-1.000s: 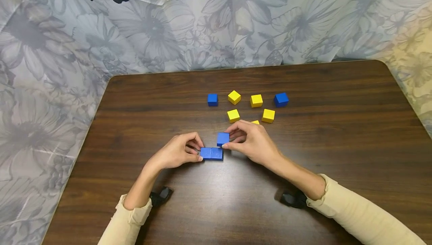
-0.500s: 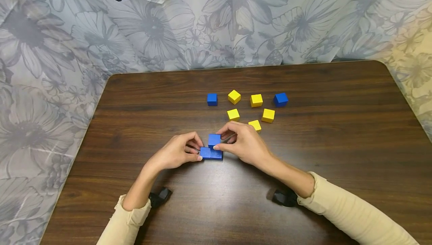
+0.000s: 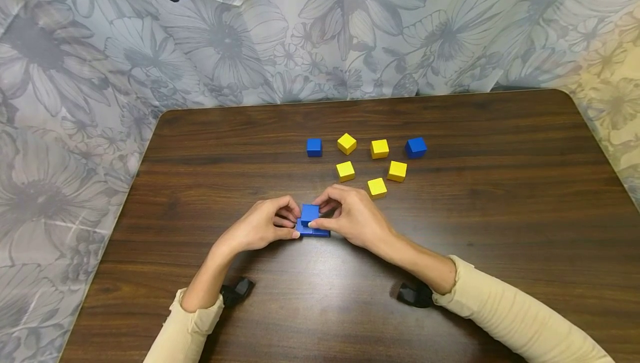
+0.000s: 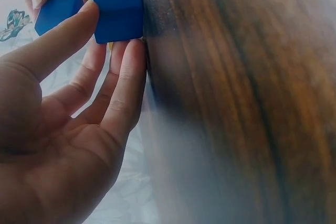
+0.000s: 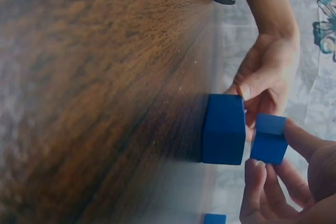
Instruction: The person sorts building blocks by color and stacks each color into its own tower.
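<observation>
Two blue cubes [image 3: 320, 233] stand side by side on the table, their faces touching. My left hand [image 3: 262, 223] pinches the left end of this pair between thumb and fingers. Another blue cube [image 3: 310, 213] is pinched by my right hand [image 3: 359, 219], thumb on the near side and fingers on the far side. In the head view it overlaps the tops of the pair, mostly over the left one. A narrow gap separates the held cube [image 5: 269, 145] from the pair [image 5: 223, 129] in the right wrist view.
Beyond the hands, several yellow cubes [image 3: 379, 149] lie scattered on the brown wooden table [image 3: 225, 157]. One blue cube [image 3: 314, 148] lies at their left, another blue cube [image 3: 416, 148] at their right. A flowered cloth [image 3: 320, 35] hangs behind the table's far edge.
My right hand has carried its blue cube left and slightly nearer, from the pair's right end to above its left cube. My left hand has stayed at the pair.
</observation>
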`<action>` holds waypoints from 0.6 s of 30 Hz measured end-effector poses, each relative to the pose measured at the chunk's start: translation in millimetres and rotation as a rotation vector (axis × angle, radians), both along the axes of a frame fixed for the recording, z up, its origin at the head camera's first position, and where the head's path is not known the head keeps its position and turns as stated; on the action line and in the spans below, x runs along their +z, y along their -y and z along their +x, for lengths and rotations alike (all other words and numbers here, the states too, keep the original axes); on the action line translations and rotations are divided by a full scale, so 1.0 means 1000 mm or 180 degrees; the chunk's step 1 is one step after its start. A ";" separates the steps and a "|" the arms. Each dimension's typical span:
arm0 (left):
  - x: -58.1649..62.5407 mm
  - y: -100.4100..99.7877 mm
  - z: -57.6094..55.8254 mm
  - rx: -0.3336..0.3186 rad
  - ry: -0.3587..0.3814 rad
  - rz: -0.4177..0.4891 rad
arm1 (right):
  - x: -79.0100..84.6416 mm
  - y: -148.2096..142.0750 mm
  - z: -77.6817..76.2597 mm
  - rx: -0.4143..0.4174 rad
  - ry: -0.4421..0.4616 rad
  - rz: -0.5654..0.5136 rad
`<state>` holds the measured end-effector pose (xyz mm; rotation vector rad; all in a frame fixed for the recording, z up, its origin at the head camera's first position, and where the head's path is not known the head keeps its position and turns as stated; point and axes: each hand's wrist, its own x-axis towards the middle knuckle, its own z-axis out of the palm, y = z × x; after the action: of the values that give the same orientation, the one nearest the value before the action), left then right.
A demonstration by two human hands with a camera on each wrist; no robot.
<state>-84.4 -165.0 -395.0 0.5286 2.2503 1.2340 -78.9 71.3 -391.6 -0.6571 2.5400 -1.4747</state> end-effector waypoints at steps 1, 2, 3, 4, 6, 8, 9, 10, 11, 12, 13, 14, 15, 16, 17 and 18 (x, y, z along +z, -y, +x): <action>0.000 0.000 0.000 0.0001 0.0003 0.0005 | 0.000 0.001 0.000 0.0007 -0.0015 -0.0007; -0.001 0.000 0.000 0.0002 0.0005 0.0008 | -0.001 0.001 0.000 0.0015 -0.0029 -0.0015; -0.001 0.000 0.000 0.0005 0.0009 0.0010 | -0.001 0.002 0.001 0.0022 -0.0038 -0.0019; -0.001 0.000 0.000 0.0006 0.0015 0.0010 | -0.001 0.002 0.001 0.0026 -0.0051 -0.0016; -0.001 0.000 0.000 0.0008 0.0030 0.0008 | -0.002 0.004 0.001 0.0043 -0.0059 -0.0010; -0.001 0.001 0.000 0.0011 0.0039 -0.0002 | -0.002 0.005 0.002 0.0058 -0.0067 0.0005; -0.001 0.001 0.000 0.0013 0.0038 -0.0009 | -0.002 0.005 0.002 0.0060 -0.0072 0.0018; -0.001 0.001 0.000 0.0016 0.0033 -0.0014 | -0.002 0.006 0.002 0.0060 -0.0077 0.0032; -0.001 0.001 0.001 0.0020 0.0024 -0.0022 | -0.002 0.006 0.002 0.0057 -0.0081 0.0046; -0.001 0.001 0.001 0.0024 0.0013 -0.0028 | -0.002 0.007 0.002 0.0054 -0.0084 0.0059; -0.001 0.001 0.001 0.0030 -0.0001 -0.0033 | -0.002 0.007 0.002 0.0052 -0.0087 0.0066; 0.000 0.001 0.001 0.0035 -0.0016 -0.0036 | -0.002 0.007 0.002 0.0053 -0.0090 0.0071; 0.000 0.001 0.001 0.0038 -0.0028 -0.0039 | -0.003 0.007 0.002 0.0054 -0.0096 0.0071; 0.000 0.001 0.001 0.0042 -0.0035 -0.0043 | -0.003 0.007 0.002 0.0057 -0.0098 0.0067; 0.000 0.001 0.001 0.0043 -0.0041 -0.0048 | -0.003 0.008 0.002 0.0061 -0.0102 0.0064; 0.000 0.001 0.001 0.0046 -0.0044 -0.0055 | -0.003 0.008 0.002 0.0072 -0.0110 0.0061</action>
<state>-83.0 -166.4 -395.0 0.5168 2.2779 1.2202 -76.5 63.5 -395.1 -0.7124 2.5602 -1.4422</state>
